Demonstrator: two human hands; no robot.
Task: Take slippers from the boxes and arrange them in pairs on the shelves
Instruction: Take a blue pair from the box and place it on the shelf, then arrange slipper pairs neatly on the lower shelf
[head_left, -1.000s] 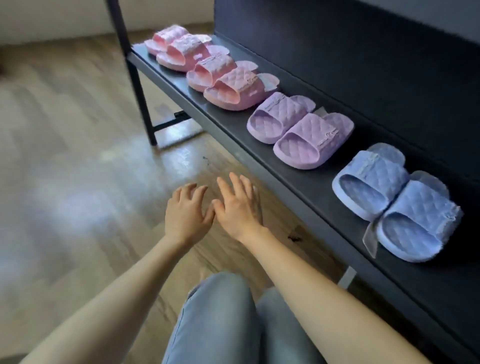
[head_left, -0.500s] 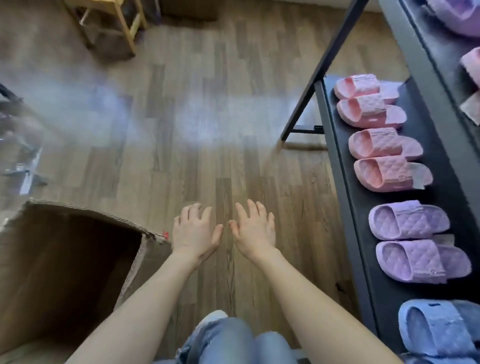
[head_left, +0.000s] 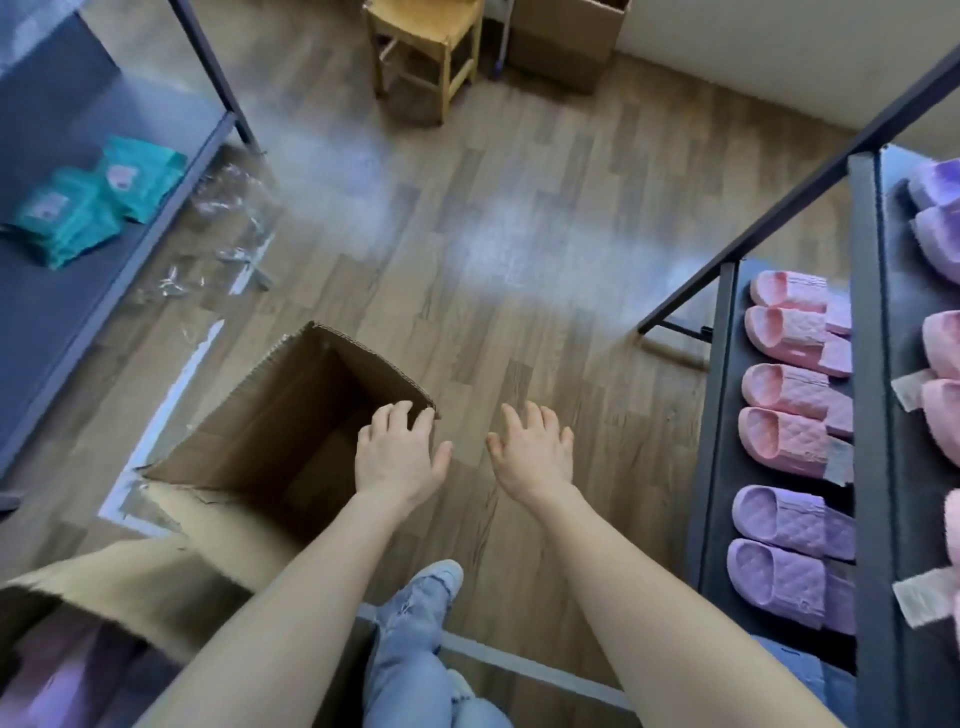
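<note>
Cardboard box (head_left: 291, 395) stands open under the left hand (head_left: 400, 460), whose fingers spread at its corner, probably reaching in. The right hand (head_left: 535, 460) hovers apart, empty too. Pink slippers (head_left: 789, 332) and purple slippers (head_left: 779, 519) line the shelf (head_left: 722, 415) edge in pairs.

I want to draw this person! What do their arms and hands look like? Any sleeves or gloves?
No sleeves show: the left forearm and right forearm are bare. The left hand and right hand wear no gloves, nor any ring, watch or bracelet. Lower down are light blue jeans and a pale shoe.
</note>
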